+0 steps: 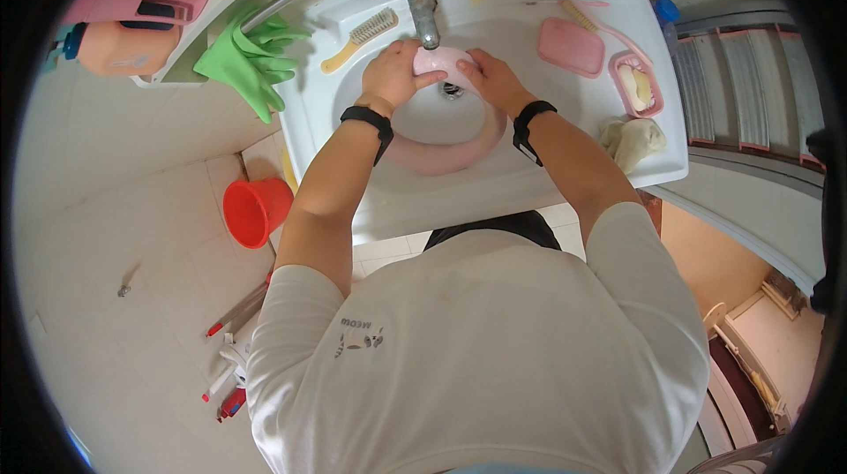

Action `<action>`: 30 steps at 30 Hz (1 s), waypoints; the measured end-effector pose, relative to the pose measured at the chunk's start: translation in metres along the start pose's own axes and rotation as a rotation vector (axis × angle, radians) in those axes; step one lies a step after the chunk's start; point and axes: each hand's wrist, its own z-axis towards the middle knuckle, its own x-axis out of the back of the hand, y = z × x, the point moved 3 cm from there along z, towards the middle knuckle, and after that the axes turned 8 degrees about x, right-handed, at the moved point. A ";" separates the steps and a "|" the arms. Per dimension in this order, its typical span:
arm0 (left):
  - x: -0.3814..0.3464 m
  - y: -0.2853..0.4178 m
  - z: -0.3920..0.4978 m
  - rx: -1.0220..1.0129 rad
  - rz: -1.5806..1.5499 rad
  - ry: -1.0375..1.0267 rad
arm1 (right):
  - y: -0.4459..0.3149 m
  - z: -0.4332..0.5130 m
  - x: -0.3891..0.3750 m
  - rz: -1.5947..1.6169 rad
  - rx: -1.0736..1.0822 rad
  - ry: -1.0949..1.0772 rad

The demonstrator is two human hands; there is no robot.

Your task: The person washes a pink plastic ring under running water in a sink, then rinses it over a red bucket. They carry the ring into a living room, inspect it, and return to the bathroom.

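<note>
A thick pink ring-shaped thing (493,126), its material unclear, lies in the white washbasin (529,93). Its left part is hidden by my left hand and forearm. Under the spout of the metal faucet (418,0), my left hand (392,73) grips the ring's upper part from the left, thumb on top. My right hand (493,80) holds the same part from the right, with fingers curled over it. The drain (451,90) shows just below the held part. Whether water runs cannot be told. Both wrists wear black bands.
A wooden-handled brush (360,37) lies left of the faucet. On the right are a pink lid (570,47), a pink long-handled brush (612,30), a soap dish (638,87) and a crumpled cloth (632,143). Green gloves (251,63) hang at left, above a red bucket (255,212).
</note>
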 end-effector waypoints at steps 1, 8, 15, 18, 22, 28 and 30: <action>-0.001 0.003 0.002 0.005 0.043 -0.018 | 0.000 -0.001 0.002 -0.020 -0.001 0.013; -0.008 0.001 0.010 0.237 0.029 -0.105 | 0.004 -0.006 0.009 0.005 0.131 0.055; 0.003 -0.026 -0.016 0.274 -0.083 0.041 | 0.023 -0.026 0.019 0.055 -0.391 -0.292; 0.020 -0.044 -0.030 0.287 -0.519 -0.050 | 0.011 -0.022 0.015 0.125 -0.324 -0.276; 0.062 -0.053 -0.066 0.250 -0.767 -0.247 | -0.012 -0.007 0.010 -0.028 -0.085 -0.307; 0.095 -0.030 -0.121 -0.072 -0.335 -0.138 | -0.047 -0.009 0.014 -0.143 0.483 -0.045; 0.091 -0.028 -0.136 -0.239 -0.192 -0.105 | -0.055 -0.013 0.019 -0.213 0.614 0.046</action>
